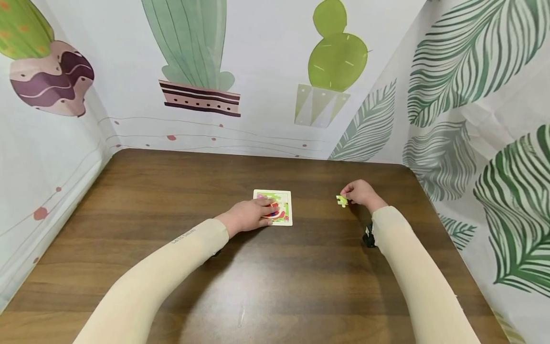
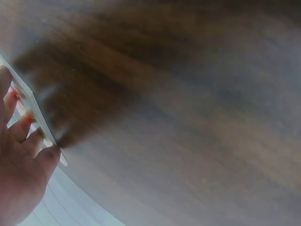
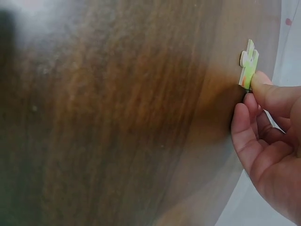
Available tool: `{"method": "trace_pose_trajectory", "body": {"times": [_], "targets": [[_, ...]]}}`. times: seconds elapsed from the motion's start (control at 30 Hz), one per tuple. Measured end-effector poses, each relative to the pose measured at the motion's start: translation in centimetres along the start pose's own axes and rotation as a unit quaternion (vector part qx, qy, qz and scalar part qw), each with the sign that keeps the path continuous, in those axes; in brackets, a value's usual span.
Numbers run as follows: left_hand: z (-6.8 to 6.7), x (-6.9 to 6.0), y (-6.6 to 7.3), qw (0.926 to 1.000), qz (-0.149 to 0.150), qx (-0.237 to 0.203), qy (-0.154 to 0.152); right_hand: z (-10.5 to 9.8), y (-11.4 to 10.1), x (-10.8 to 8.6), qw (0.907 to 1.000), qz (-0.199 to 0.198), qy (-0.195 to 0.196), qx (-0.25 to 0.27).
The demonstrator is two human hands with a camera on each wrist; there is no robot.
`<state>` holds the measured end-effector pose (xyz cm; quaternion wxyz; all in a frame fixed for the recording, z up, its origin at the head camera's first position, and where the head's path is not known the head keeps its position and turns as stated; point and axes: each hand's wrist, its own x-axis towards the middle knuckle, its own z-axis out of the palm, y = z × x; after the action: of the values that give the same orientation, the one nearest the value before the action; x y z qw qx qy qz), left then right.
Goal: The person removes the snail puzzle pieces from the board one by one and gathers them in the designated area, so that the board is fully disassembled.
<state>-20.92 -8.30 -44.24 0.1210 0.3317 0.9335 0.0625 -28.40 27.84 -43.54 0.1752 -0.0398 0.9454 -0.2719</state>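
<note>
A small square jigsaw puzzle (image 1: 289, 217) with a pale frame and a colourful picture lies near the middle of the table. My left hand (image 1: 247, 216) rests on its left part with fingers stretched over the picture, hiding some of it. At the puzzle's upper right a pale patch of the board shows. To the right, my right hand (image 1: 362, 193) pinches a green and yellow puzzle piece (image 1: 342, 200) between thumb and fingers. In the right wrist view the puzzle piece (image 3: 249, 68) stands out past the thumb tip, its knobs showing.
The brown wooden table (image 1: 275, 277) reaches back to a cloth backdrop (image 1: 266, 129) printed with cacti and leaves. Cloth also hangs along the left and right sides. A dark wrist device (image 1: 368, 236) shows under the right sleeve.
</note>
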Motion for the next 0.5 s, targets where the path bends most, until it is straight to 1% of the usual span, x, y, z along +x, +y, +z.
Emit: {"method": "trace_pose_trajectory", "body": {"times": [0.03,0.13,0.27,0.37,0.43,0.5], "targets": [[0.00,0.00,-0.01,1.0000,0.003,0.006,0.003,-0.03,0.00,-0.04,1.0000,0.001,0.000,0.002],[-0.08,-0.05,-0.06,0.9999,0.009,0.005,0.006,-0.17,0.06,-0.07,0.9999,0.002,-0.004,0.015],[0.08,0.02,-0.29,0.9998,0.015,0.004,0.014,-0.51,0.16,-0.08,0.9987,0.004,-0.014,0.050],[0.39,0.11,-0.50,0.9993,0.022,0.015,0.026,-0.59,0.04,-0.13,0.9971,0.008,-0.020,0.073],[0.62,0.16,-0.64,0.9987,0.029,0.023,0.034,-0.51,-0.21,-0.20,0.9965,0.006,-0.018,0.082],[0.74,0.15,-0.69,0.9981,0.036,0.024,0.044,-0.36,-0.63,-0.30,0.9960,0.002,-0.008,0.089]]}}
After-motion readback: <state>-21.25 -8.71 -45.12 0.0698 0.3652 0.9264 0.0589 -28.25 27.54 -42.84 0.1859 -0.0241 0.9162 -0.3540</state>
